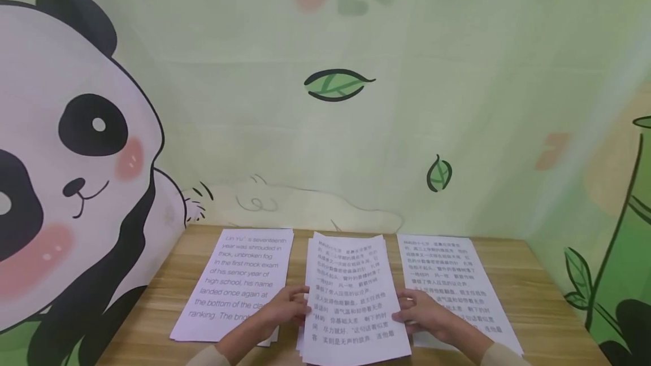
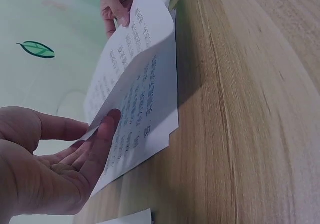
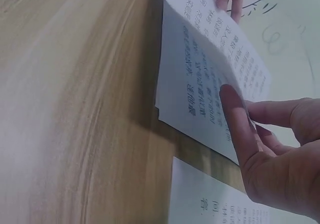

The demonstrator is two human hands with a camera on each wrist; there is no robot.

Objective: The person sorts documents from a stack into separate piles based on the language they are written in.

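A printed sheet of paper (image 1: pixel 351 298) with Chinese text is lifted and bowed above the middle paper stack (image 2: pixel 150 109). My left hand (image 1: pixel 286 305) pinches its left edge between thumb and fingers, the fingers underneath. On the opposite edge my right hand (image 1: pixel 422 312) pinches the same sheet, thumb on top. The wrist views show the left hand (image 2: pixel 60 159) and the right hand (image 3: pixel 275 149) at the sheet's sides, with printed text visible on the paper lying below it.
A stack of sheets with large English text (image 1: pixel 234 281) lies on the left of the wooden table (image 1: pixel 152 298). Another stack with Chinese text (image 1: pixel 447 275) lies on the right, partly behind the right hand. A green cloth backdrop (image 1: pixel 244 100) with a panda hangs behind the table.
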